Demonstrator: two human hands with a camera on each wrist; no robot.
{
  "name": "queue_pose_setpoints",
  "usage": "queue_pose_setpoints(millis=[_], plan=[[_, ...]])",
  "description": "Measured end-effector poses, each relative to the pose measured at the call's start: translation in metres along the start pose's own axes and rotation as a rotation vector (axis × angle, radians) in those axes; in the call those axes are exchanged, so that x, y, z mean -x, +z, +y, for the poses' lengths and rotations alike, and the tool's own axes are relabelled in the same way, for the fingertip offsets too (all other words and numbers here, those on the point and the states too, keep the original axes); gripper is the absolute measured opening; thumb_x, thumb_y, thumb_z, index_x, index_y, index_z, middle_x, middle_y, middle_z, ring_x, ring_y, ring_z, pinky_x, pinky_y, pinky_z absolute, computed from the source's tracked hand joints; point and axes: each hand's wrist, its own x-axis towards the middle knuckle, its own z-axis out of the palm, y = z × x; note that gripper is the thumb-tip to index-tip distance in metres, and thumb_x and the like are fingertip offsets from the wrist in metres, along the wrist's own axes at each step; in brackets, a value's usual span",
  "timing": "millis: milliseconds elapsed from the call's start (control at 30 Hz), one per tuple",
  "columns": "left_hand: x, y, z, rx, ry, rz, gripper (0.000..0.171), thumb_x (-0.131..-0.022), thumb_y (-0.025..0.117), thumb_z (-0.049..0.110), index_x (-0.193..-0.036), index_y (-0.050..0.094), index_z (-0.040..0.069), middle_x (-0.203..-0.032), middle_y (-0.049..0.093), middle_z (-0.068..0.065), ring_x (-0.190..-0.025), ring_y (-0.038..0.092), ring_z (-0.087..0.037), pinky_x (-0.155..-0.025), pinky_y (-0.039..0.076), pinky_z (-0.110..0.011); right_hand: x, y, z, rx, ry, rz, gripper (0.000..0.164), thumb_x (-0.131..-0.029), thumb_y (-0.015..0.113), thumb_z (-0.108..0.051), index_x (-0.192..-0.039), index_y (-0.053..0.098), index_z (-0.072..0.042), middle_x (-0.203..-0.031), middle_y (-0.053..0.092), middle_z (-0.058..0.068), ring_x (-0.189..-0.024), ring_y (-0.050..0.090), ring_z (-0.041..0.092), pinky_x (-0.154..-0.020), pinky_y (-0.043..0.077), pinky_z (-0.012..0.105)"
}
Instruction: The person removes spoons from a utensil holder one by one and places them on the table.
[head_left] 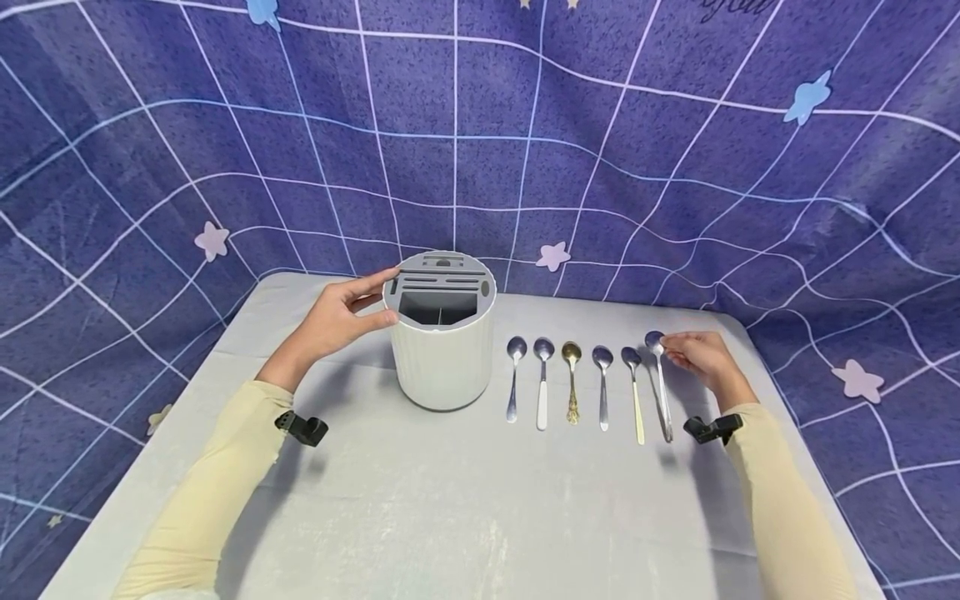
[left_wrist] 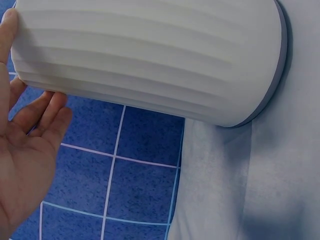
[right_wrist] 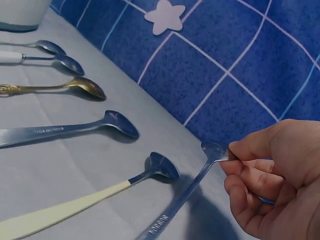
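A white ribbed utensil holder (head_left: pixel 442 367) with a grey slotted top stands upright on the table. My left hand (head_left: pixel 341 321) holds its left rim, thumb toward the front and fingers toward the back. In the left wrist view, the fingers (left_wrist: pixel 52 112) touch the ribbed side. At the right end of a row of spoons, my right hand (head_left: pixel 701 354) pinches a silver spoon (head_left: pixel 662 392) by its bowl. The right wrist view shows this bowl (right_wrist: pixel 212 150) between thumb and fingers, raised off the cloth, with the handle slanting down. The handle's end is cut off there.
Left of the held spoon lie a cream-handled spoon (head_left: pixel 637 404), a plain silver spoon (head_left: pixel 603 392), a gold spoon (head_left: pixel 572 383), a white-handled spoon (head_left: pixel 542 396) and another silver spoon (head_left: pixel 513 383). A blue gridded cloth (head_left: pixel 487 167) hangs behind the grey-white table (head_left: pixel 450 500).
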Motion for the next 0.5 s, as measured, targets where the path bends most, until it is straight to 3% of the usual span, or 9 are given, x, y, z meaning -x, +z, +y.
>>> queue_pose_setpoints(millis=[500], plan=[[0.0, 0.0, -0.002, 0.01, 0.002, 0.001, 0.065, -0.091, 0.078, 0.008, -0.15, 0.053, 0.011, -0.157, 0.047, -0.009, -0.141, 0.047, -0.033, -0.12, 0.04, -0.038, -0.002, -0.006, 0.018, -0.059, 0.061, 0.041, 0.03, -0.098, 0.068, -0.005, -0.074, 0.074, -0.022, -0.067, 0.069, -0.011, -0.062, 0.063, -0.002, -0.06, 0.057, 0.011]])
